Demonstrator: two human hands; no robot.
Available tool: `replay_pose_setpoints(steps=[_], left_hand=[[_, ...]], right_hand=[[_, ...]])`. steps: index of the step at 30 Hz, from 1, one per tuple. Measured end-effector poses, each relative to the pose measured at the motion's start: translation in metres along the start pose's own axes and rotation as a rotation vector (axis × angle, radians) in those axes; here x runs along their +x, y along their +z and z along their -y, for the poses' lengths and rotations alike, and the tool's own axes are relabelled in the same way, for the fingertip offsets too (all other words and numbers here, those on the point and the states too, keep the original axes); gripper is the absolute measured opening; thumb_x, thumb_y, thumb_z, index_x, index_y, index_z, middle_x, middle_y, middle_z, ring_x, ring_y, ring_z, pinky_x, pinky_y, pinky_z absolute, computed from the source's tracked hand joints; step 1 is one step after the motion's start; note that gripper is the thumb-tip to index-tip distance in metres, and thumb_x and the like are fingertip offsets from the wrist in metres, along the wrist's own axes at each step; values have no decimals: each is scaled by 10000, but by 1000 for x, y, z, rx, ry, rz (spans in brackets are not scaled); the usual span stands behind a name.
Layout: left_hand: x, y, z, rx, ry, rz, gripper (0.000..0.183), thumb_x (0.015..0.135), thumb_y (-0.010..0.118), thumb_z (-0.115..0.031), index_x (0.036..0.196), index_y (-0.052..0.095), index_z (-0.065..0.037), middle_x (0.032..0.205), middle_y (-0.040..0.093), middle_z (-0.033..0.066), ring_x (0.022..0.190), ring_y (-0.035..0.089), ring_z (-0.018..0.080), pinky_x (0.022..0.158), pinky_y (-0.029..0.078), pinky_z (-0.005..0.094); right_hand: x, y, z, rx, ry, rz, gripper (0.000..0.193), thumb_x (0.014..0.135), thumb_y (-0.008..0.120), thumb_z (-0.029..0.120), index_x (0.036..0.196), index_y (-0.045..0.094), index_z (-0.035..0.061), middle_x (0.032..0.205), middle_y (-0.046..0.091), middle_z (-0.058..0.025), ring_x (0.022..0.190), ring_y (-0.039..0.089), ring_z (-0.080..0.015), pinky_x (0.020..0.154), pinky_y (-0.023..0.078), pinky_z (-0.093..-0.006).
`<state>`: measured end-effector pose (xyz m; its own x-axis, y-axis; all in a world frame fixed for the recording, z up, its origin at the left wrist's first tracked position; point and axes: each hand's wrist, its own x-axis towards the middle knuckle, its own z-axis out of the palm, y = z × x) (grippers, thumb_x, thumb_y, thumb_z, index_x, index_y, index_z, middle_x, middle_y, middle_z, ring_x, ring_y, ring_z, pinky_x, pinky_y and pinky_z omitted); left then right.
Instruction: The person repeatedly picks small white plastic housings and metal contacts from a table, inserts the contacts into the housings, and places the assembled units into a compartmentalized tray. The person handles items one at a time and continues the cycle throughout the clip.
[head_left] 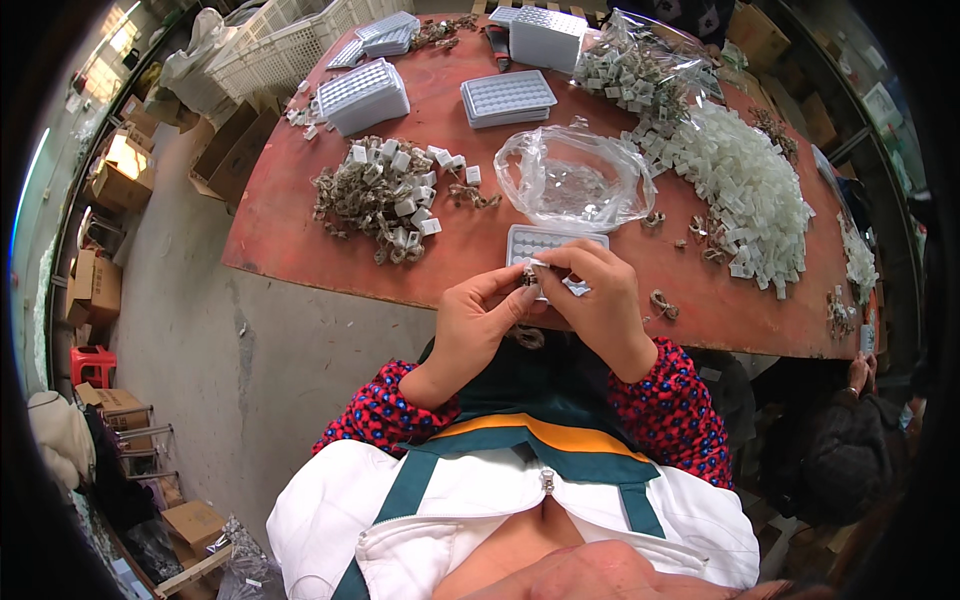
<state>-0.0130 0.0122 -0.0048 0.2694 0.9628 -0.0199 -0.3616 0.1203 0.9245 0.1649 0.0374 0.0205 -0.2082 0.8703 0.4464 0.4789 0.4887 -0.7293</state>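
Over the table's near edge, my left hand (474, 318) and my right hand (606, 302) meet, fingertips pinched together. Between them is a small white plastic piece (538, 264) with a brown cord; the fingers hide much of it. My left fingers grip the corded side, my right fingers the white side. Just behind and partly under my hands lies a white plastic tray (518, 240) with rows of round hollows. Farther back, an open clear plastic bag (632, 207) holds small shiny bits. To the left is a heap of white pieces with coiled brown cords (380, 200).
A large heap of translucent white pieces (750, 195) covers the table's right side. Stacked trays (508, 98) and a clear bag of corded pieces (635, 80) stand at the back. Another person (835, 450) sits at the right. Cardboard boxes (95, 288) line the left.
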Motion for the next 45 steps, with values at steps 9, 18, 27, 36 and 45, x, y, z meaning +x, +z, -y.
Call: replay_pose_setpoints(steps=[9, 18, 27, 36, 45], left_hand=[[-5, -3, 8, 185, 309, 48, 413, 990, 660, -151, 1335, 564, 55, 1153, 686, 111, 1027, 659, 141, 912, 547, 273], [-10, 5, 13, 225, 350, -33, 311, 973, 687, -155, 1206, 641, 45, 1022, 691, 74, 923, 649, 106, 804, 538, 237], [-5, 4, 25, -253, 35, -44, 311, 1010, 616, -123, 1275, 568, 33, 1102, 663, 105, 1028, 685, 199, 913, 591, 325], [-3, -2, 17, -294, -54, -33, 362, 972, 617, 13, 1328, 560, -12, 1217, 639, 154, 1033, 686, 228, 954, 584, 356], [-2, -4, 15, -284, -74, 0, 380, 966, 634, 1, 1337, 550, 7, 1239, 645, 169, 1042, 681, 211, 945, 573, 333]], right_hand=[[-1, -31, 13, -107, -367, 125, 244, 798, 770, 96, 1037, 725, 73, 957, 685, -49, 866, 664, -240, 722, 560, -365], [-17, -20, 17, -282, -493, -28, 321, 739, 803, 120, 1051, 729, 94, 925, 694, -2, 764, 670, -184, 659, 550, -315], [11, -34, -23, 18, -141, 238, 258, 801, 786, 153, 1042, 740, 70, 920, 704, -105, 806, 676, -274, 719, 549, -356], [99, -19, -127, -178, 166, 307, 282, 793, 781, 221, 1012, 738, 48, 960, 709, -141, 916, 686, -313, 812, 537, -409], [98, -5, -137, -320, 92, 385, 197, 833, 715, 184, 935, 694, 17, 945, 715, -176, 931, 676, -374, 807, 523, -452]])
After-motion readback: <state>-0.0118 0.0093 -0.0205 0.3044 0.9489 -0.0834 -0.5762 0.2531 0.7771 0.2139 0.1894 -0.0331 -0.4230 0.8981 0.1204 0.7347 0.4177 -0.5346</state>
